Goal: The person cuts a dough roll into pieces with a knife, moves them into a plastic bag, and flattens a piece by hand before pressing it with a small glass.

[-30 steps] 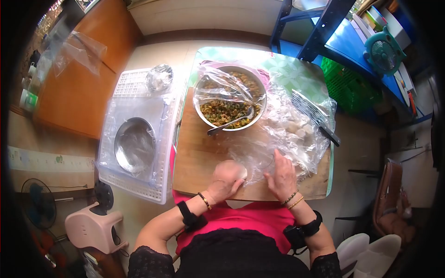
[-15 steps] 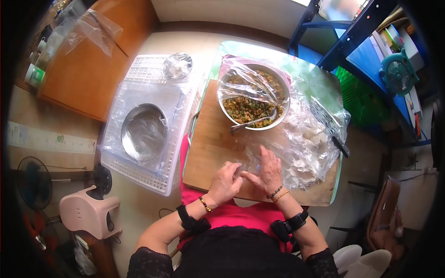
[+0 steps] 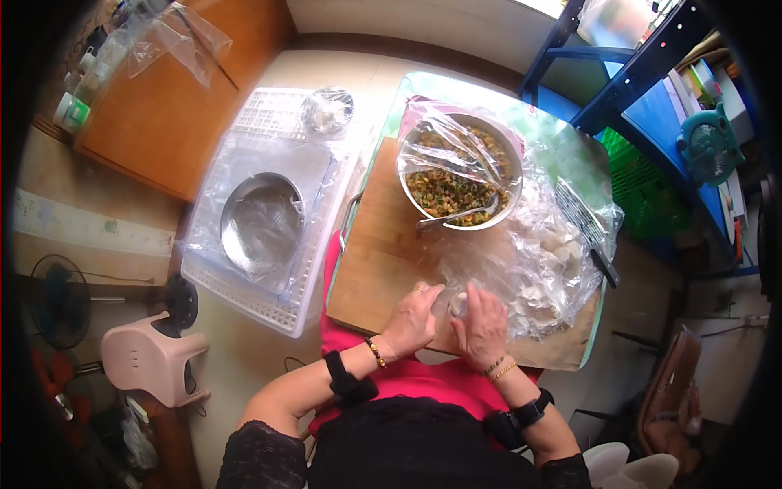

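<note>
Near the front edge of the wooden board [image 3: 366,269], my left hand [image 3: 413,319] has its fingers pressed together at the edge of a clear plastic film [image 3: 441,306]. My right hand [image 3: 482,326] curls round a small pale piece of dough [image 3: 459,305], partly hidden by the fingers and film. Just beyond the hands stands a white bowl [image 3: 518,183] of chopped filling [image 3: 444,191], half covered with plastic wrap. A metal spoon [image 3: 444,220] rests in it. Right of my hands, pale dough lumps [image 3: 550,244] lie under crumpled plastic.
A black-handled slotted spatula [image 3: 604,267] lies at the board's right. To the left, a white perforated tray [image 3: 281,316] carries a plastic-covered metal bowl [image 3: 261,224] and a smaller wrapped bowl [image 3: 327,110]. A pink stool [image 3: 147,359] stands on the floor.
My right hand has gone from spread fingers to curled round the pale piece. Both hands appear slightly farther right, as the whole view has shifted a little.
</note>
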Available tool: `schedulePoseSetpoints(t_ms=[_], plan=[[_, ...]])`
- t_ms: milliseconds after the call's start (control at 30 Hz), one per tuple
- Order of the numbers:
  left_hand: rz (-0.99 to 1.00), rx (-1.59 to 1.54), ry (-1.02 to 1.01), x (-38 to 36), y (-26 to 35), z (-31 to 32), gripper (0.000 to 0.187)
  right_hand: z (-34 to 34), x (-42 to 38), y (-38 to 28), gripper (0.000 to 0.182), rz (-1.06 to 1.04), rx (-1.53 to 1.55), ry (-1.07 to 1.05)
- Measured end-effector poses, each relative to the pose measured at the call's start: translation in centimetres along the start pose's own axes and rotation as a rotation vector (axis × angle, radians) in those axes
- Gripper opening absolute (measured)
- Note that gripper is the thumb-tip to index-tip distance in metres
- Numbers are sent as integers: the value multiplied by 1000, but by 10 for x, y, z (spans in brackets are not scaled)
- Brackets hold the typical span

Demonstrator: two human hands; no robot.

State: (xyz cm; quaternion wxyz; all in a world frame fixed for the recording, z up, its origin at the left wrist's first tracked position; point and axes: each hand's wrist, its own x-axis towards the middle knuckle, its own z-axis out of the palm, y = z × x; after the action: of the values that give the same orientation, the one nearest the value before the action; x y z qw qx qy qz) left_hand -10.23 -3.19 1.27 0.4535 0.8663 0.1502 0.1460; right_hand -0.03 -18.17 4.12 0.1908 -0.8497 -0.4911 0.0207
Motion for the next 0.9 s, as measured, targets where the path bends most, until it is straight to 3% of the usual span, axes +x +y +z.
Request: schedulePoseSetpoints(t_ms=[167, 267, 333, 367, 433, 467, 533, 667, 733, 833, 900], plan=[[-89, 66, -59, 8, 28, -3, 41, 11, 25, 21, 81, 81, 50, 57], [-128, 204, -99, 14, 27, 14, 36, 10, 30, 31, 82, 133, 268, 55], [-53, 196, -113, 17, 19, 23, 35, 5, 29, 34, 79, 321, 499, 58], [19, 188, -134, 19, 19, 24, 34, 2, 27, 36, 79, 316, 495, 55], [34, 151, -177, 21, 16, 22, 31, -6, 20, 37, 78, 62, 350, 165], [43, 85, -123, 22, 13, 21, 32, -11, 15, 30, 78, 64, 351, 162], [26, -27, -63, 22, 10, 15, 37, -18, 5, 13, 74, -75, 108, 39], [11, -46, -55, 9, -2, 9, 38, 11, 7, 11, 81, 9, -35, 65], [-130, -13, -132, 9, 7, 6, 37, 16, 22, 22, 83, 74, 13, 65], [-149, 100, -61, 14, 22, 20, 39, 13, 41, 33, 87, 145, 49, 94], [-129, 125, -75, 21, 24, 21, 38, 13, 39, 44, 83, 268, 398, 87]])
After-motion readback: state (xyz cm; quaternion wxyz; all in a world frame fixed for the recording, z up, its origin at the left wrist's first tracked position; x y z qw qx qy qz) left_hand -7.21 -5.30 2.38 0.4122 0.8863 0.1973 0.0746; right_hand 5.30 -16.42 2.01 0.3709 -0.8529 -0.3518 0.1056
